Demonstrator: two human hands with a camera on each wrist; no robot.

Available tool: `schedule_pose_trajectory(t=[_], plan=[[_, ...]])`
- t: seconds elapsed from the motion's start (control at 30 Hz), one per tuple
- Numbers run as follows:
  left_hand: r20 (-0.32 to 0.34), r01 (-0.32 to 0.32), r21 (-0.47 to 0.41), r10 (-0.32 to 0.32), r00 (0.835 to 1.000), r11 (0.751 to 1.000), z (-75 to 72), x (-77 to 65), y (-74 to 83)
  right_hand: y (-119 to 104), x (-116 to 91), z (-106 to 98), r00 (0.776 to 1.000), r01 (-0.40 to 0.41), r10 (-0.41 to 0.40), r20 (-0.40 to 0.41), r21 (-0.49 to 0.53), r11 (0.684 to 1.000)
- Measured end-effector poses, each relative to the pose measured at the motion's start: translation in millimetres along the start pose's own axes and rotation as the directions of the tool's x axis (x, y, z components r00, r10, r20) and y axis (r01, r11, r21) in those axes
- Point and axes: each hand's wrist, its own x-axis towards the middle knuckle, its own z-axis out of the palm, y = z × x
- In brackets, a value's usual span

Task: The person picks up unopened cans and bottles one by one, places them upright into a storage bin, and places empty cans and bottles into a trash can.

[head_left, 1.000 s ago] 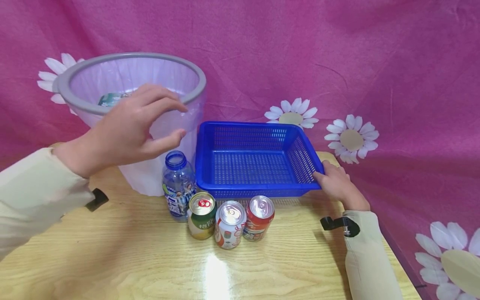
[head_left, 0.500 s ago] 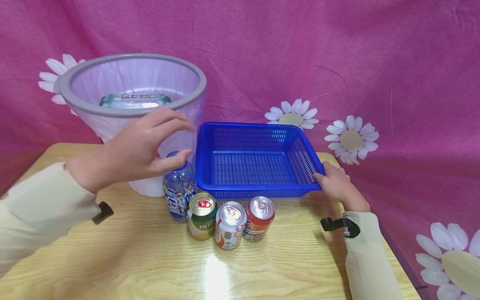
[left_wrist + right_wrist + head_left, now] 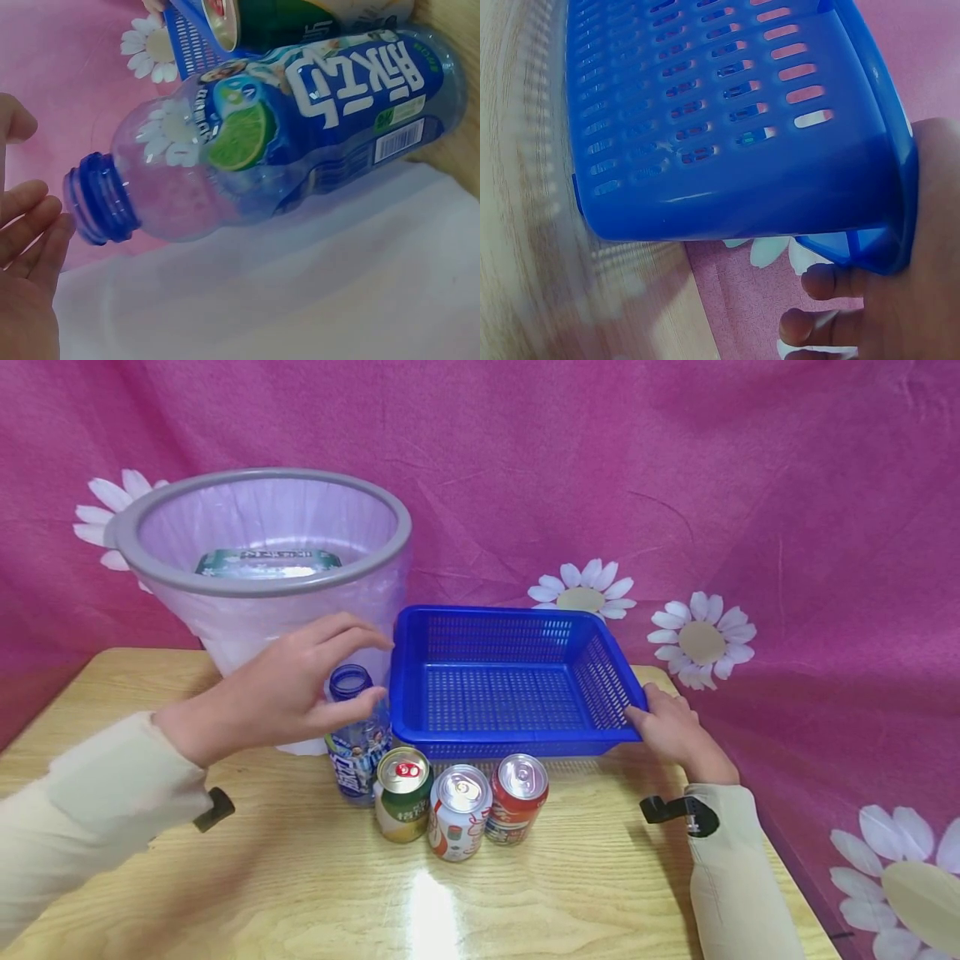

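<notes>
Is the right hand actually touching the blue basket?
Touching. The head view shows the right hand gripping the right end of the blue basket, thumb over its rim; the right wrist view shows the hand against that rim.

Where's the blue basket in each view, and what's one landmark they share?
Head: blue basket near centre, right of the bin.
Left wrist: only part of the blue basket, at top, left of centre.
Right wrist: blue basket large across upper middle, cropped at top; right hand at its rim.
Shared landmark: pink cloth backdrop.
</notes>
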Motion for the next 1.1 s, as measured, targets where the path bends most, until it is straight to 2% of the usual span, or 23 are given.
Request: schedule_pose_trajectory(t=[0.37, 0.67, 1.1], plan=[[0.033, 0.074, -0.047, -0.073, 0.997, 0.996, 11.8, -5.5, -2.1, -0.8, 0.3, -1.0, 1.0, -0.008, 0.008, 0.011, 0.008, 1.0], [0.044, 0.11, -0.056, -0.108, 0.993, 0.992, 20.2, -10.9, -6.7, 0.2, 0.4, 0.4, 1.0, -0.009, 0.009, 0.011, 0.013, 1.0], [0.076, 0.188, -0.099, -0.181, 0.98, 0.977, 29.8, -17.3, -11.8, 0.1, 0.6, 0.3, 1.0, -0.014, 0.014, 0.014, 0.021, 1.0]])
